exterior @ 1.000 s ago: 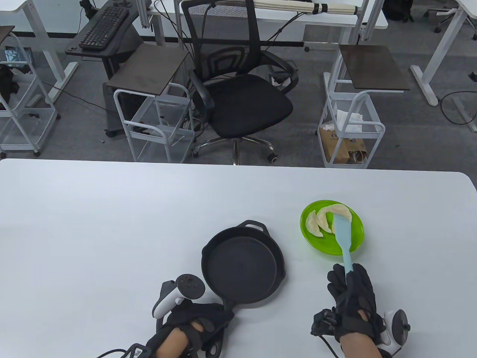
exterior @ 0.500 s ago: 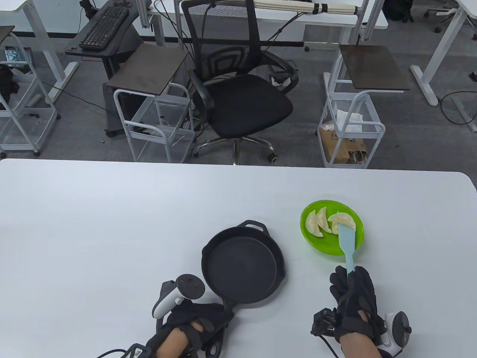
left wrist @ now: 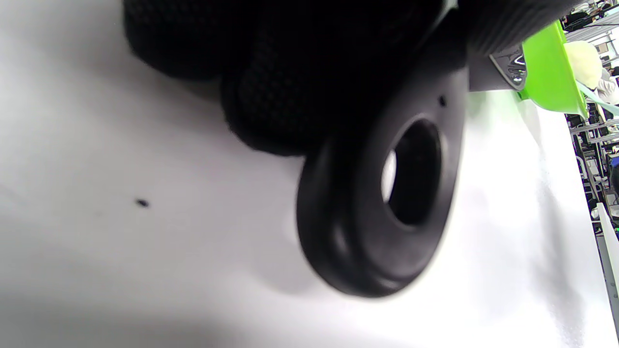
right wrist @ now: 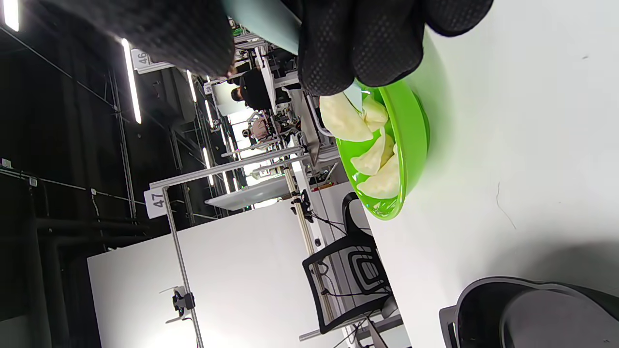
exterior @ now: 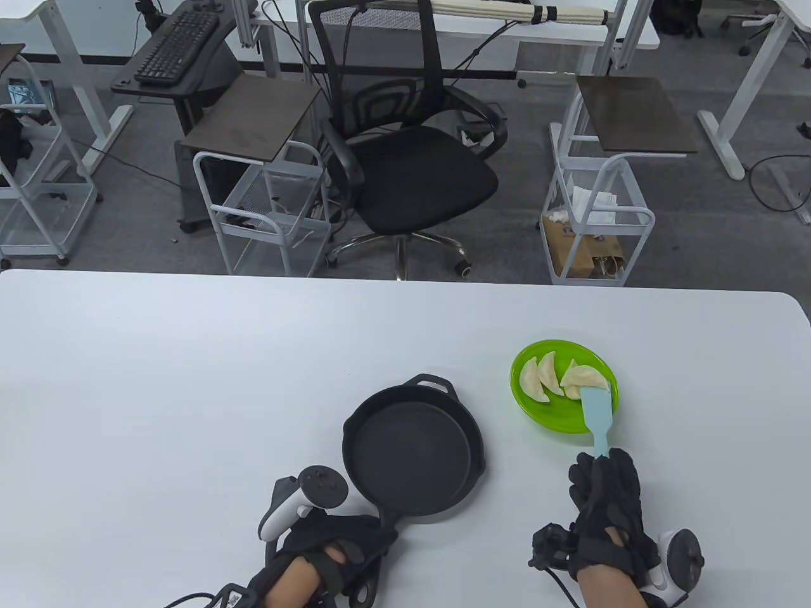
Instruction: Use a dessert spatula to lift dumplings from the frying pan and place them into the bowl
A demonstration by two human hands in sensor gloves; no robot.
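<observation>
Left hand (exterior: 336,544): fingers curled round the pan (exterior: 412,453) handle, resting on the tabletop (exterior: 190,392).
Right hand (exterior: 605,506): grips the spatula (exterior: 597,418) handle; blade reaches ahead into the bowl (exterior: 548,418).
Dumplings (exterior: 548,380): three in the bowl, just beyond the right hand.
Pan: just ahead of the left hand.

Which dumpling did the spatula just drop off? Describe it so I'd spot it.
Find the green bowl right of the black pan on the white table. Three dumplings lie inside; it is the rightmost one, touching the blue spatula, apart from the left-hand pair.
</observation>
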